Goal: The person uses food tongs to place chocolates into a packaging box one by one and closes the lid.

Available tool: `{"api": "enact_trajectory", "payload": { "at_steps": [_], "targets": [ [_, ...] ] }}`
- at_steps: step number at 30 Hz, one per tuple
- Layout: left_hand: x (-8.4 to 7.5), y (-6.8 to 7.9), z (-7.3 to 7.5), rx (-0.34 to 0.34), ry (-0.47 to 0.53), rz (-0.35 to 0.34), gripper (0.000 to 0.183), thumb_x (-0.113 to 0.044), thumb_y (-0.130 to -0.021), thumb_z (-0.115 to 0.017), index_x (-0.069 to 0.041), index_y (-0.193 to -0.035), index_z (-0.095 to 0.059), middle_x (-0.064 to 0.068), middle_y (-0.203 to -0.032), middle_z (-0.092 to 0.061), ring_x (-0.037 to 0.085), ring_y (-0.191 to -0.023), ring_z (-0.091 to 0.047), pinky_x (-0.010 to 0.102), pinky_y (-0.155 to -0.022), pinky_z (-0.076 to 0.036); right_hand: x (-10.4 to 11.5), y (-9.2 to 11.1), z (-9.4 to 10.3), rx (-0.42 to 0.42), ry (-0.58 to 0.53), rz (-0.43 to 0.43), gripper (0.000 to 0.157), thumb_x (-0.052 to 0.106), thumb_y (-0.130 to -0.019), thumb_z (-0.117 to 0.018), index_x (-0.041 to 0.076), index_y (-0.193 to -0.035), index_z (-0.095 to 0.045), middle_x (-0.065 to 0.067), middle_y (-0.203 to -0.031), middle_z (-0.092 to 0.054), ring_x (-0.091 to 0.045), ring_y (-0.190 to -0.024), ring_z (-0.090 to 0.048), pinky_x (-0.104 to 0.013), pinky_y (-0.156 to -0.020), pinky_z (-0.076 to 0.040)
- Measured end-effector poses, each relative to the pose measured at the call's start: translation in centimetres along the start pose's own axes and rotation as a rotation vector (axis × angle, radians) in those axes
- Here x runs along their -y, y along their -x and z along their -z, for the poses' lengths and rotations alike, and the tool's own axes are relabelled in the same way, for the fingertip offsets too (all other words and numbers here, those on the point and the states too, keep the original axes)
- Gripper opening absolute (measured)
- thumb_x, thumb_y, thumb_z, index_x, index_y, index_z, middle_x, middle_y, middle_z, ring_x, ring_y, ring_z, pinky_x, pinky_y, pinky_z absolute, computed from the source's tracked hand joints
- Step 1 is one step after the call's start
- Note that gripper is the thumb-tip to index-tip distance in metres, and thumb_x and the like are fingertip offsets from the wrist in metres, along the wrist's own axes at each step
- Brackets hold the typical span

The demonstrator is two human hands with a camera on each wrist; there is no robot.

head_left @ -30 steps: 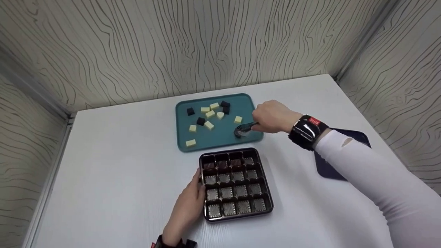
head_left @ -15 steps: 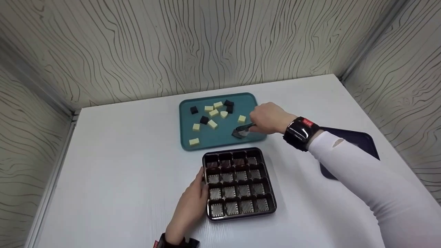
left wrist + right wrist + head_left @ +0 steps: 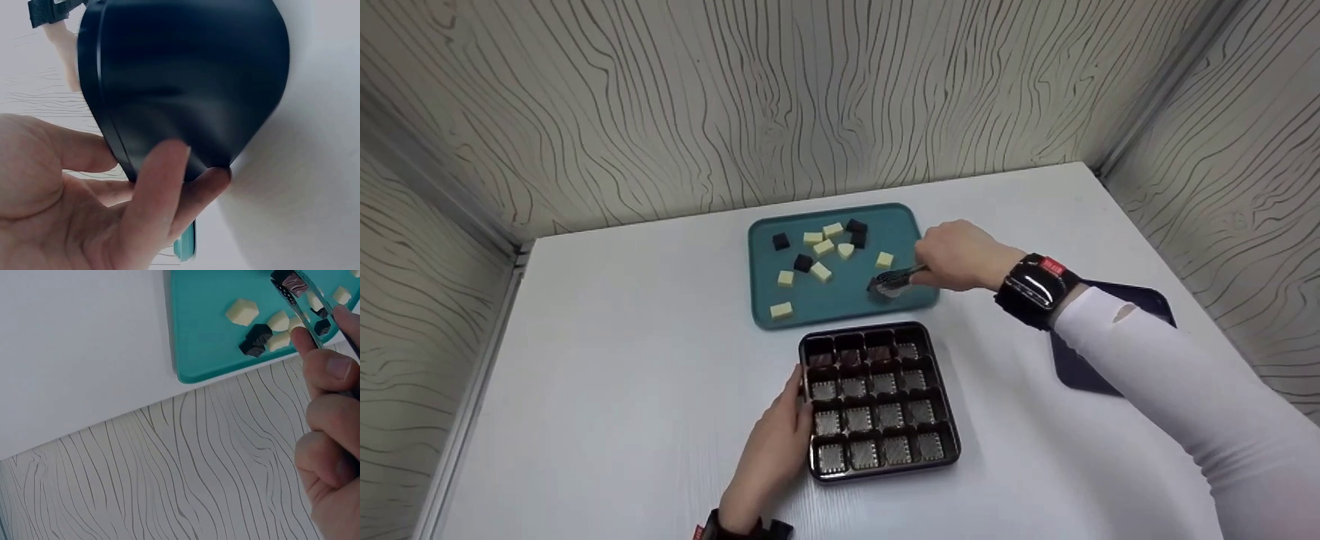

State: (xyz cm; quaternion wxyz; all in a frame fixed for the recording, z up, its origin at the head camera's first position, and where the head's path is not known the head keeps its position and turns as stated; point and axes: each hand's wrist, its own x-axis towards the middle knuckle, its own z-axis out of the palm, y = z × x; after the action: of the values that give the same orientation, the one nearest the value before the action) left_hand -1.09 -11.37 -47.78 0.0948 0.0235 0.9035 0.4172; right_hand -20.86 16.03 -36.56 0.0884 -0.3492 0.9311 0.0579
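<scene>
My right hand [image 3: 958, 255] grips small perforated tongs [image 3: 894, 279] over the near right part of the teal tray [image 3: 851, 296]. In the right wrist view a dark chocolate piece [image 3: 293, 282] sits between the tips of the tongs. Pale chocolate pieces [image 3: 820, 271] and several dark ones [image 3: 803, 262] lie scattered on that tray. Nearer me stands a dark box [image 3: 885, 474] with a grid of square compartments; dark chocolates [image 3: 850, 358] occupy three in its far row. My left hand [image 3: 775, 437] rests against the box's left side, its fingers touching the wall [image 3: 191, 101].
A dark navy tray [image 3: 1080, 367] lies at the right, partly hidden under my right forearm. The white table [image 3: 622, 360] meets a wood-patterned wall [image 3: 697, 112] behind the teal tray.
The tongs stay over the near right part of the teal tray, with only small shifts of my right hand. My left hand and the box keep their places; the head view shifts slightly.
</scene>
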Motion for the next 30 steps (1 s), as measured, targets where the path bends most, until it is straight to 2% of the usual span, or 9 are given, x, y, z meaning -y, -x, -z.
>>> {"api": "enact_trajectory", "payload": {
  "at_steps": [4, 7, 14, 23, 30],
  "targets": [
    [-0.1, 0.0, 0.0, -0.007, -0.004, 0.0, 0.059, -0.018, -0.109, -0.051, 0.005, -0.161, -0.034, 0.034, -0.15, -0.055, 0.052, -0.132, -0.061, 0.064, -0.108, -0.05, -0.2, 2.0, 1.7, 0.008, 0.035, 0.058, 0.04, 0.035, -0.095, -0.076, 0.01, -0.065, -0.066, 0.0, -0.06, -0.057, -0.015, -0.055, -0.045, -0.031, -0.052, -0.041],
    [-0.2, 0.0, -0.1, -0.005, -0.001, 0.016, 0.059, -0.018, -0.109, -0.051, 0.004, -0.161, -0.034, 0.034, -0.151, -0.055, 0.052, -0.132, -0.06, 0.064, -0.108, -0.05, -0.2, 3.6, 2.7, 0.006, 0.062, 0.121, 0.039, 0.034, -0.094, -0.077, 0.012, -0.063, -0.065, 0.002, -0.059, -0.055, -0.015, -0.055, -0.045, -0.033, -0.051, -0.041],
    [-0.2, 0.0, -0.1, -0.003, -0.007, 0.022, 0.059, -0.017, -0.109, -0.051, 0.005, -0.161, -0.034, 0.034, -0.149, -0.057, 0.051, -0.132, -0.061, 0.064, -0.107, -0.051, 1.1, 6.3, 3.4, 0.002, 0.164, 0.263, 0.04, 0.035, -0.091, -0.079, 0.015, -0.062, -0.06, 0.005, -0.057, -0.054, -0.012, -0.052, -0.043, -0.035, -0.05, -0.043],
    [-0.1, 0.0, 0.0, 0.004, -0.001, 0.032, 0.06, -0.018, -0.109, -0.051, 0.005, -0.161, -0.033, 0.035, -0.149, -0.056, 0.052, -0.131, -0.061, 0.064, -0.106, -0.052, 3.1, 6.3, 3.6, 0.032, 0.276, 0.303, 0.041, 0.037, -0.09, -0.08, 0.014, -0.061, -0.062, -0.001, -0.06, -0.064, -0.018, -0.053, -0.056, -0.038, -0.055, -0.052],
    [-0.1, -0.1, -0.1, 0.004, -0.003, 0.019, 0.059, -0.018, -0.109, -0.051, 0.005, -0.161, -0.034, 0.035, -0.15, -0.055, 0.051, -0.132, -0.061, 0.064, -0.107, -0.051, 3.8, 5.9, 3.4, 0.058, 0.327, 0.305, 0.043, 0.04, -0.088, -0.082, 0.013, -0.061, -0.061, -0.001, -0.061, -0.064, -0.017, -0.053, -0.057, -0.035, -0.058, -0.055]
  ]
}}
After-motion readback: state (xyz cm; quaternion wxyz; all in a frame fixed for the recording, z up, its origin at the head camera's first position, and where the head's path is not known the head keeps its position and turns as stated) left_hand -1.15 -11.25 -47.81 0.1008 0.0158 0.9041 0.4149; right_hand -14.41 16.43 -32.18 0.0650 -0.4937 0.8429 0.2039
